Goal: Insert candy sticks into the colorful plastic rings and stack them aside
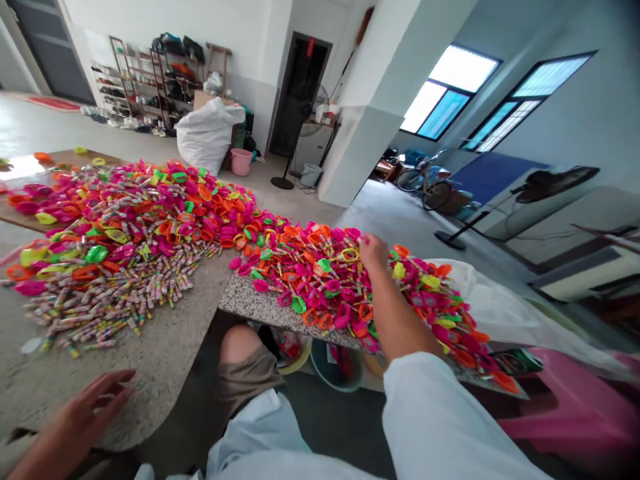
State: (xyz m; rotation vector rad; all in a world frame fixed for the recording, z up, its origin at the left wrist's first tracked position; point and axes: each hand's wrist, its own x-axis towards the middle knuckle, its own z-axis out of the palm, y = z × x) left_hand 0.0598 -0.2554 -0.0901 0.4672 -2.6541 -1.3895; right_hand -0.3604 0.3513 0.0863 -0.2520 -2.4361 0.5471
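My right hand (pixel 374 252) reaches out over a heap of bright plastic toy watches (pixel 333 283) in pink, orange, green and yellow. Its fingers are bent together at the heap's far edge, touching pink pieces; what they pinch, if anything, is hidden. Low on the left, my left hand (pixel 95 407) hovers over or rests on the speckled stone tabletop (pixel 165 373), fingers apart and holding nothing. Beyond it lies a spread of small printed wrapped tubes (pixel 120 297). Behind these tubes rises a second, larger pile of toy watches (pixel 150 200).
Tubs, one of them a dark basin (pixel 337 367), stand under the counter by my knees. At right are a drink can (pixel 517 361), a pink plastic stool (pixel 575 400) and clear plastic sheeting (pixel 500 293). A white sack (pixel 205 137) and pink bucket (pixel 241 161) stand farther back.
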